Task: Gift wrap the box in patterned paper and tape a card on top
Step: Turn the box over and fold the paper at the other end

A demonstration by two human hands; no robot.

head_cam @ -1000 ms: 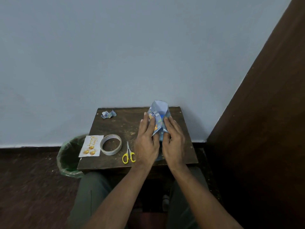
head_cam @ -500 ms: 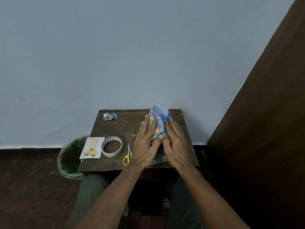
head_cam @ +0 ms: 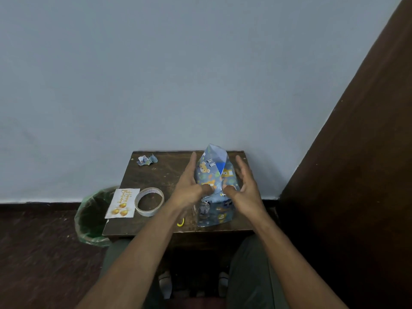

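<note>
Box: I'm seeing the box sitting near the table's right edge, wholly covered by blue patterned paper peaking toward the far edge.
Left hand: fingers are stretching straight along the paper's left side, thumb pressing the front fold.
Right hand: I'm reading it as spread open, thumb pressing likewise.
Card: lying at the left edge, tape roll just beside.
Scissors: my forearm is hiding all but one yellow handle loop.

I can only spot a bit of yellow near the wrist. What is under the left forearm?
A yellow scissor handle loop pokes out below the left forearm on the table. The blades and the other loop are covered by the arm.
</note>
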